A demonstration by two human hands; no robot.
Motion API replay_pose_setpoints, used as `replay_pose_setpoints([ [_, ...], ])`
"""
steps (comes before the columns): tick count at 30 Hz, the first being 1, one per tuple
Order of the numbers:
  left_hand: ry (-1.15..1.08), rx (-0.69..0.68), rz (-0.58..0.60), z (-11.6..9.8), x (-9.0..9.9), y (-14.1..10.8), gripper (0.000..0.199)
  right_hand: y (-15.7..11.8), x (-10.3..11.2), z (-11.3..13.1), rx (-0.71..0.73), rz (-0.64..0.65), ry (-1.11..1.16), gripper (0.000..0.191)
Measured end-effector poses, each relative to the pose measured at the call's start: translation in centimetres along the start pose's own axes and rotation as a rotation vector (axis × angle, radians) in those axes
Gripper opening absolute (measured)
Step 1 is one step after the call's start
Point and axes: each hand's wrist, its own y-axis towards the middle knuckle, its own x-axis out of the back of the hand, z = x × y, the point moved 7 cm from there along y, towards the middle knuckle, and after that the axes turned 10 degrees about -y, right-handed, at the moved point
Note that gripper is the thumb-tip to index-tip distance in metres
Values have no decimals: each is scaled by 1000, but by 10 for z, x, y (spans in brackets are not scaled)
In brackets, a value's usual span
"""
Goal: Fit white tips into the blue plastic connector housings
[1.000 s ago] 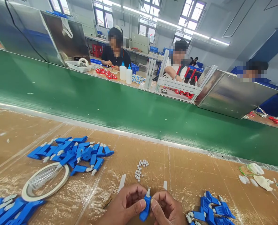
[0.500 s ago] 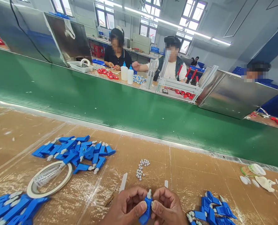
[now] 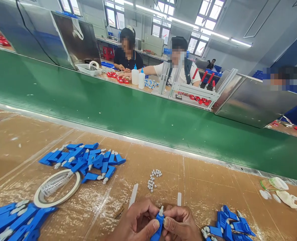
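A blue plastic piece with a light grey tip is held upright between both hands at the bottom centre. My left hand pinches its left side between thumb and bent fingers. On its right side, the thumb and fingertips of my right hand press near the grey tip. Beyond the hands lies a small group of little grey-white parts. Similar blue pieces form a pile at the left, another pile at the lower left and a smaller one at the right.
A tape roll with clear plastic tubes inside lies at the left. White strips are near my hands. A tipped jar and crumpled white material sit at the right. Beyond the green belt, people work at another bench.
The view has shifted slightly, while both hands keep the blue piece between them. Across the belt, a person's outstretched arm has moved left, toward the red parts.
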Motion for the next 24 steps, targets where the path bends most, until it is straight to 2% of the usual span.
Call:
replay_pose_setpoints([
  [7, 144, -21, -68, -2, 8, -5, 26, -1, 1, 0, 21, -21, -18, 27],
  [13, 33, 23, -21, 0, 7, 4, 40, -6, -2, 10, -20, -52, -2, 34],
  [18, -40, 18, -21, 1, 12, 10, 44, -3, -4, 7, -55, 8, 88, 34],
  [20, -178, 98, 27, 5, 10, 9, 42, 0, 0, 1, -74, -12, 136, 35],
  [24, -511, 358, 131, 14, 0, 0, 36, 2, 4, -3, -89, -46, 138, 39],
])
